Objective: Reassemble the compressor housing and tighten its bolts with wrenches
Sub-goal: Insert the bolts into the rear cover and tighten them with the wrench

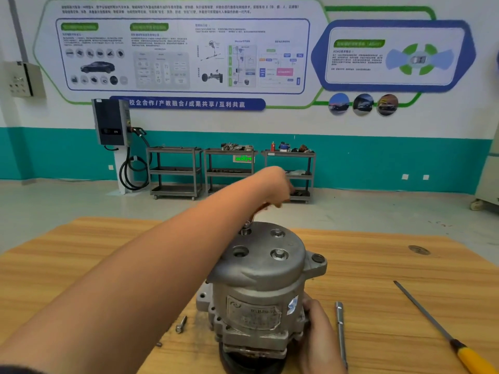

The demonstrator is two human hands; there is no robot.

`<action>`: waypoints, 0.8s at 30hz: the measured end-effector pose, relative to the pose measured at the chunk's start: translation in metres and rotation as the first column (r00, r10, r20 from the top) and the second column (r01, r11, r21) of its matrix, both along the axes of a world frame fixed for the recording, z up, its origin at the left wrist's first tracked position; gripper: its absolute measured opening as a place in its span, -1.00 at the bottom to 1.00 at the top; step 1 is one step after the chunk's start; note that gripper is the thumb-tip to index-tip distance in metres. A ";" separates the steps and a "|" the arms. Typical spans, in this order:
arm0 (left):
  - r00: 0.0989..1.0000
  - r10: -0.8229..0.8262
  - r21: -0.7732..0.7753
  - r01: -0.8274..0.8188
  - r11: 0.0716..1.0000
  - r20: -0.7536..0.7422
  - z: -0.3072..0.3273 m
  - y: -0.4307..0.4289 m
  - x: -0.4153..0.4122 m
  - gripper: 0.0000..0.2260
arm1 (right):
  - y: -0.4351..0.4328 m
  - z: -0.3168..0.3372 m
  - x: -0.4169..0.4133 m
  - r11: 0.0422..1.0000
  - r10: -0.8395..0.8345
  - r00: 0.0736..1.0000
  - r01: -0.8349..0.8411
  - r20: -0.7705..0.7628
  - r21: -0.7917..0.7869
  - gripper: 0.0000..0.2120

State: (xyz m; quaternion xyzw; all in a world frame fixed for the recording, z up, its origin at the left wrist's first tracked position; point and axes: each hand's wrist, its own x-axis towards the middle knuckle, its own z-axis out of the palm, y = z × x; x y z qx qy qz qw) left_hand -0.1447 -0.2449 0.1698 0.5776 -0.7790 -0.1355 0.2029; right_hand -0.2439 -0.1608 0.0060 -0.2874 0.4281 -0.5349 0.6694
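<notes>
The compressor (259,287) stands upright on the wooden counter (378,265), close to the near edge and about midway along it, with its round cover facing up. The left hand (278,184) reaches over that cover from the near-left corner. Its fingers are clenched round the handle of a wrench (253,215) (the hand is motion-blurred, so the grip is hard to read in detail). The wrench head sits on the bolt seat at the far side of the cover. Two bolts (279,255) sit in their recesses on the cover's right side, and the near-left hole (239,251) looks dark and open. The right hand (316,327) holds the compressor low on its right flank, with the thumb against the body beside the worn label. A loose bolt (181,323) lies on the counter just left of the compressor. A slim metal bar (340,333) lies just right of the right hand, running toward the near edge. A yellow-handled tool (437,327) lies slantwise toward the near-right corner.
</notes>
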 end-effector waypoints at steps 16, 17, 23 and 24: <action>0.854 -0.509 -0.789 0.240 0.565 -0.105 -0.092 0.155 0.066 -0.81 | -0.004 -0.024 0.013 0.994 -0.103 0.992 0.100 0.074 0.034 -0.74; 0.845 -0.489 -0.802 0.130 0.582 -0.217 -0.100 0.155 0.079 -0.82 | -0.005 -0.024 0.011 0.995 -0.097 0.994 0.096 0.041 0.029 -0.78; 0.686 -0.094 -0.461 -0.375 0.804 -0.722 -0.100 0.116 0.138 -0.76 | 0.004 -0.029 0.012 0.989 -0.136 0.990 0.137 0.035 -0.049 -0.77; 0.678 -0.028 -0.403 -0.402 0.822 -0.734 -0.098 0.105 0.145 -0.77 | -0.001 -0.029 0.012 0.990 -0.137 0.990 0.138 0.031 -0.025 -0.79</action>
